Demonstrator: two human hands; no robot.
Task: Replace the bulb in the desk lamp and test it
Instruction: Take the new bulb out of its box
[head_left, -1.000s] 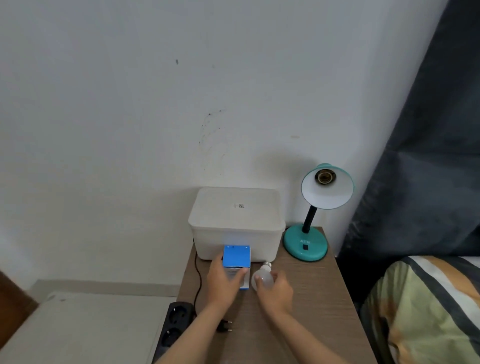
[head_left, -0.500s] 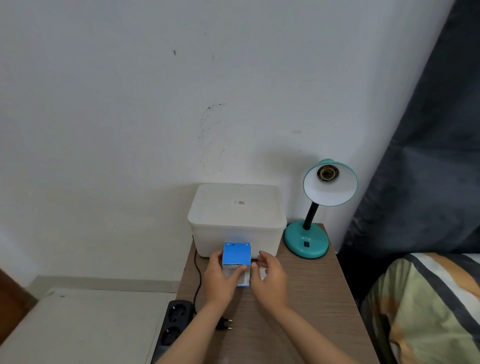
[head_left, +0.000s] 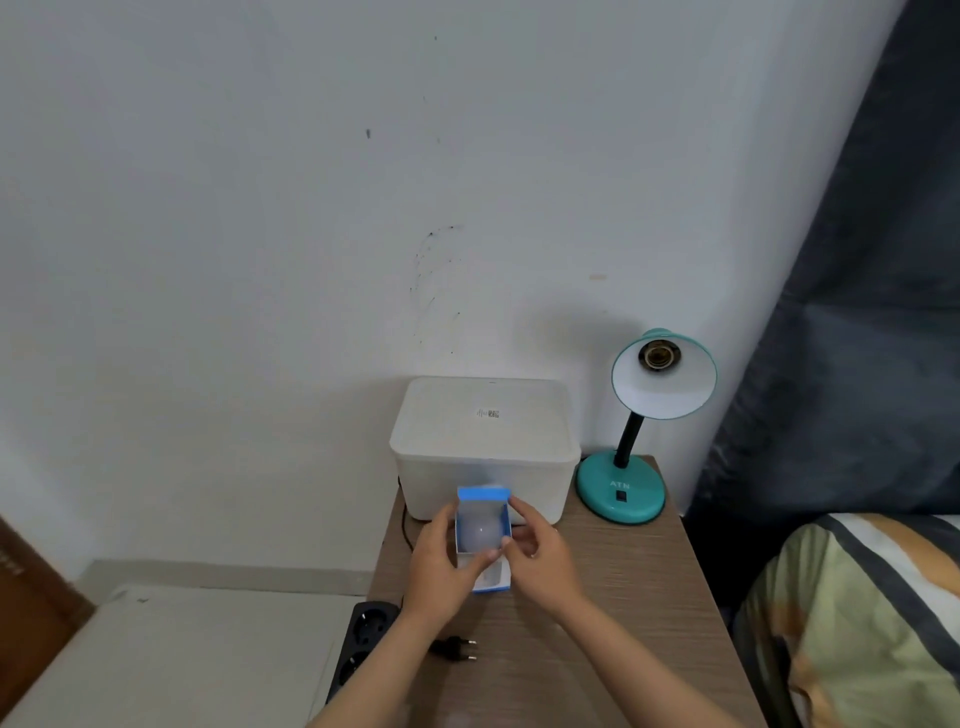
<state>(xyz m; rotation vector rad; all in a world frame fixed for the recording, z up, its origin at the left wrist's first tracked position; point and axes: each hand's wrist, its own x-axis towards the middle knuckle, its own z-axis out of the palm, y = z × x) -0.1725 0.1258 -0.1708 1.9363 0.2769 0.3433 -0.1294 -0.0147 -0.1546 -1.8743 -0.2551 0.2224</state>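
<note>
The teal desk lamp (head_left: 621, 491) stands at the back right of the wooden nightstand (head_left: 613, 613), its shade tipped toward me with the socket (head_left: 660, 357) bare. My left hand (head_left: 441, 566) grips a blue and white bulb box (head_left: 482, 493) from the left. The box's top flap stands open, and a white bulb (head_left: 480, 532) shows inside. My right hand (head_left: 540, 556) pinches the box's right edge by the flap. The lamp's black plug (head_left: 454, 648) lies loose on the nightstand by my left forearm.
A white lidded container (head_left: 483, 431) sits against the wall right behind the box. A black power strip (head_left: 363, 644) lies off the nightstand's left edge beside a low white surface (head_left: 182, 660). A striped bed cover (head_left: 857, 623) and dark curtain (head_left: 857, 312) fill the right.
My right hand left the bulb it held on the table and moved to the box. The box's flap has been opened, and a bulb now shows inside.
</note>
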